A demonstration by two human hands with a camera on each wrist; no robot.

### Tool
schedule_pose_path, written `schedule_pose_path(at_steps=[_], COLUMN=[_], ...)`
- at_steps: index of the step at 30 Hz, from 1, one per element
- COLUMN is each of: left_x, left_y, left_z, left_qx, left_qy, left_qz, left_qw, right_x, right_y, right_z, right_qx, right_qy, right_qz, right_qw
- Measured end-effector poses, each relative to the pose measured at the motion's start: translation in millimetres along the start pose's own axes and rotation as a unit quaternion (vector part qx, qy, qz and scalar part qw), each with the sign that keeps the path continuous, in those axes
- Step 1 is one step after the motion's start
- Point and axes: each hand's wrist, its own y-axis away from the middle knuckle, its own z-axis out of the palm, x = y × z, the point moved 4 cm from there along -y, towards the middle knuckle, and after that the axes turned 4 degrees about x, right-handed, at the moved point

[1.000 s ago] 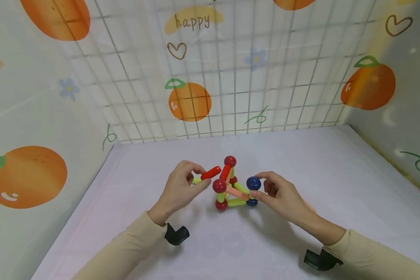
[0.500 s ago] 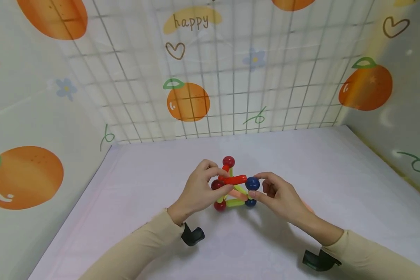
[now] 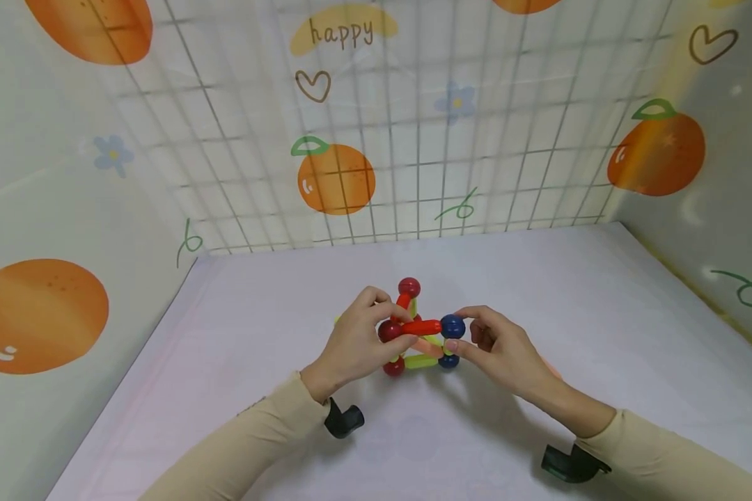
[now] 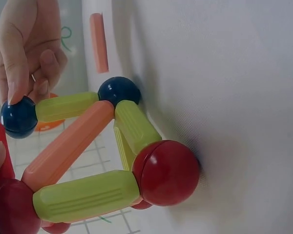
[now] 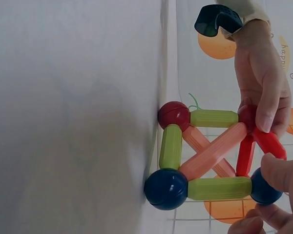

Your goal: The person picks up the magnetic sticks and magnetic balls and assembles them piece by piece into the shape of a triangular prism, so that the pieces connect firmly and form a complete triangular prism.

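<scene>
A frame of magnetic balls and rods stands on the table, its upper red ball [image 3: 389, 330] and upper blue ball [image 3: 453, 326] near me. Between these two lies a red rod [image 3: 423, 327], pinched by the thumb and index finger of my left hand [image 3: 354, 341]. My right hand [image 3: 504, 348] grips the upper blue ball, thumb and fingers on opposite sides. Below are a lower blue ball [image 4: 119, 91] and a lower red ball [image 4: 168, 173], joined by yellow-green rods [image 5: 171, 146]. A salmon rod [image 5: 212, 152] runs diagonally across one side. My left hand partly covers the frame in the head view.
Another salmon rod [image 4: 99, 43] lies loose on the table beyond the frame, mostly behind my right arm in the head view. Black curved pieces [image 3: 345, 419] sit at both wrists. A curtain with printed oranges [image 3: 336, 179] hangs before a wire grid at the back.
My left hand has carried the red rod rightward from beside the frame, and it now spans the upper red and blue balls. My right hand has kept its hold on the blue ball.
</scene>
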Motion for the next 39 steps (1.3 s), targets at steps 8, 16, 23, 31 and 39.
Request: schedule_pose_path(at_steps=[8,16,23,31,39], left_x=[2.9,7.8,8.1,7.3,1.8], left_y=[-0.1,-1.2,-1.2,-1.0,5.7], left_z=[-0.6,-0.8,-0.2,0.8,-0.9], left_qx=[-0.006,-0.006,-0.012,-0.011,-0.025], left_qy=[-0.011,-0.030,-0.039,-0.050,-0.073], left_qz=[0.000,0.005,-0.005,-0.002,-0.029], left_qw=[0.9999,0.9995,0.9991,0.9987,0.9966], right_x=[-0.5,0.5,1.0,0.3,4.0], right_y=[0.0,0.1,0.0,0.8,-0.6], right_z=[-0.7,-2.0,-1.9,-1.7,0.2], right_qx=[0.000,-0.001,-0.002,0.000,-0.017], right_qy=[-0.002,-0.002,0.000,-0.003,0.014], right_qz=[0.003,0.010,0.012,0.008,0.016], right_qw=[1.000,1.000,1.000,1.000,1.000])
